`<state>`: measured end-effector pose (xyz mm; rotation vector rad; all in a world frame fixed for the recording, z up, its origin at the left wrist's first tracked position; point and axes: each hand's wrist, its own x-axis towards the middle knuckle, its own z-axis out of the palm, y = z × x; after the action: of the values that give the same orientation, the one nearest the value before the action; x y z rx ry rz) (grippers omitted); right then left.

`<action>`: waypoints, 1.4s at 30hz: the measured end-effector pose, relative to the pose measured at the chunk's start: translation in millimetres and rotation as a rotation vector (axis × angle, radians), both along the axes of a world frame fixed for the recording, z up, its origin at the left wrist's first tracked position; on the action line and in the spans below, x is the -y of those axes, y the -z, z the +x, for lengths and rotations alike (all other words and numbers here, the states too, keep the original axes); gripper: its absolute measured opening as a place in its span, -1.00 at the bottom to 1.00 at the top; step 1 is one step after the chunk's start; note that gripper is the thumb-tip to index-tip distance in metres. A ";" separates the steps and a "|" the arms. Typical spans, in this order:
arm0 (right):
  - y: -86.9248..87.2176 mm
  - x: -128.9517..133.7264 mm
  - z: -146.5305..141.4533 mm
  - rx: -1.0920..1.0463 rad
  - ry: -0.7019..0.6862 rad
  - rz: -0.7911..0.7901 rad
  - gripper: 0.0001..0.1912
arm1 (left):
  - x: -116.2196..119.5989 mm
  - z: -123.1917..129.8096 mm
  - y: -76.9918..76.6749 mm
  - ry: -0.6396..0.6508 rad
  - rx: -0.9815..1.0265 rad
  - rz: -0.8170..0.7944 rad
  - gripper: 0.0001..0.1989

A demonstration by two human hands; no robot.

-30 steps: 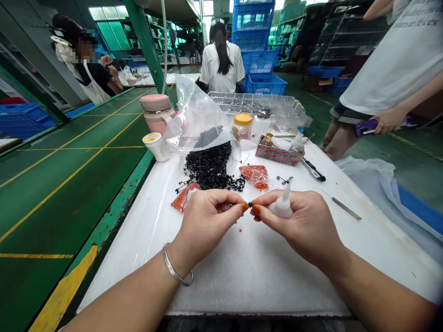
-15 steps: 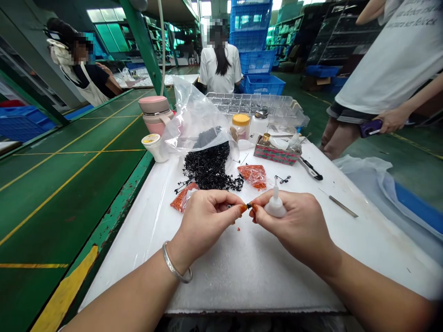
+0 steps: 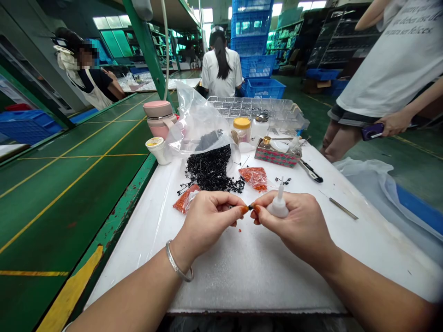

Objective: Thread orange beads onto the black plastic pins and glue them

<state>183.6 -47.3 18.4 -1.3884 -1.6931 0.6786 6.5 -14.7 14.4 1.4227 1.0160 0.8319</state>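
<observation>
Thumb and forefinger of my left hand (image 3: 211,216) pinch a tiny black part (image 3: 250,208) from one side. My right hand (image 3: 294,221) meets it from the other side, its fingertips also closed at the part. Tucked in the same right hand is a small white squeeze bottle (image 3: 278,205) with a thin nozzle pointing up. Just beyond my hands spreads a heap of black stemmed pieces (image 3: 211,168) out of a clear plastic bag (image 3: 197,120). Two clear packets of orange bits lie close by, one left packet (image 3: 185,198) and one right packet (image 3: 254,177).
On the white tabletop (image 3: 221,286) stand a pink lidded mug (image 3: 159,117), a yellow-lidded jar (image 3: 241,130) and a patterned box (image 3: 277,154). A utility knife (image 3: 311,171) and a thin needle tool (image 3: 342,208) lie right. A green conveyor (image 3: 76,193) runs along the left. A person (image 3: 391,69) stands at right.
The view has shifted slightly, so things at left sit a little lower and further right. My hands keep the same pinch; the bottle in my right hand leans slightly more to the right.
</observation>
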 end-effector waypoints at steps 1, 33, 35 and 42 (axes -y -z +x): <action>0.2 0.1 0.1 -0.008 0.003 -0.004 -0.87 | -0.6 -0.6 0.7 0.012 0.020 -0.015 -0.90; -2.7 -5.3 7.5 -0.351 -0.239 -0.162 -0.87 | -10.5 -6.5 10.6 0.236 0.340 -0.412 -0.81; -2.4 -5.2 8.4 -0.401 -0.200 -0.147 -0.88 | -9.9 -6.2 10.0 0.222 0.352 -0.404 -0.83; -7.6 -8.1 31.9 -0.256 -0.187 -0.075 -0.52 | -8.6 -4.6 6.2 0.088 0.405 -0.360 -0.82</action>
<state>215.5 -39.1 26.0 -1.1463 -1.6169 0.9912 1.9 -6.1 8.3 0.9376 0.7400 0.7864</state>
